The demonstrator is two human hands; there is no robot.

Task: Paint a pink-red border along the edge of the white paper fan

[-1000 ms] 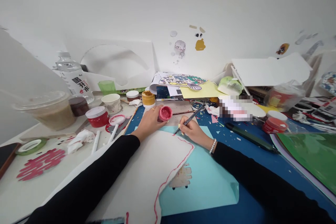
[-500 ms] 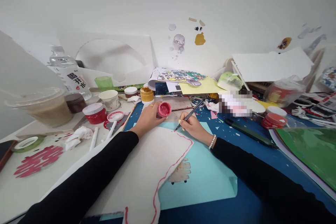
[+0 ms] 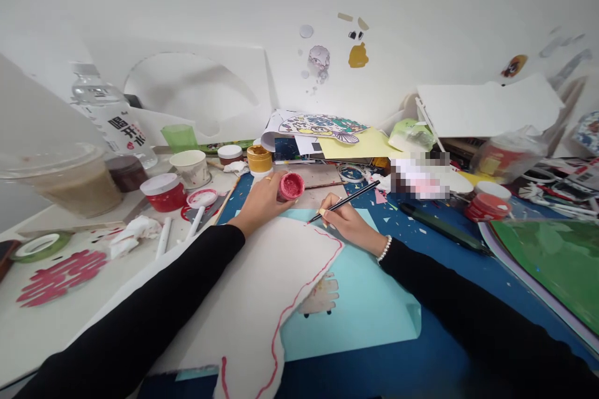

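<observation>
My left hand (image 3: 265, 201) grips a small jar of red paint (image 3: 292, 186), its open mouth tilted toward me. In my right hand (image 3: 346, 222) is a thin black paintbrush (image 3: 358, 192), its tip at the top edge of a white cut-out board (image 3: 234, 290). A red painted line (image 3: 294, 302) follows the board's right edge, and a short red stroke marks its lower part. Beneath the board lies a light blue sheet (image 3: 369, 305), on which a small beige cut-out (image 3: 321, 297) partly shows.
To the left stand a plastic cup of brown drink (image 3: 79, 184), a water bottle (image 3: 115, 118), a red paint jar (image 3: 163, 192) and a paper cup (image 3: 189, 168). A yellow paint jar (image 3: 259, 160) is behind my left hand. A dark green cutter (image 3: 442, 227) and green sheets (image 3: 556, 268) lie at right.
The brush tip has moved slightly left and up along the board's top edge, and the brush leans lower. The jar stays in my left hand. The whole view has shifted a little.
</observation>
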